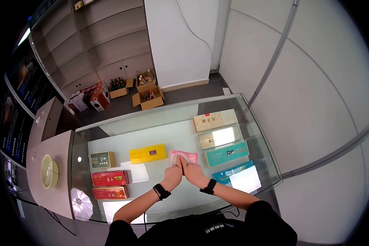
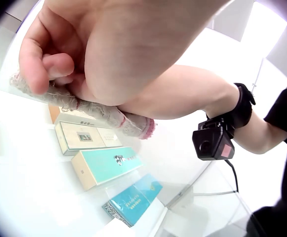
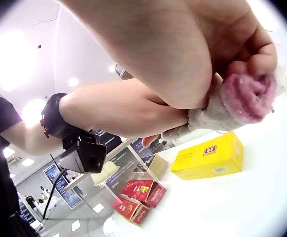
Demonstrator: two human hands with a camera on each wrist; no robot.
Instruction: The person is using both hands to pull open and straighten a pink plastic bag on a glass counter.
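The left hand [image 1: 173, 169] and right hand [image 1: 193, 171] meet over the middle of the glass surface [image 1: 164, 132]. Each curls its fingers round the rolled pink cloth [image 1: 184, 156]. A yellow box [image 1: 148, 153] sits at the cloth's 9 o'clock and a teal box [image 1: 226, 153] at its 3 o'clock.

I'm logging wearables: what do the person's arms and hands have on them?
The left hand and right hand are ungloved; the sleeves are short and black. A black left wrist strap and right wrist strap each carry a small black camera; the right wrist's camera has a reddish face and a black cable.
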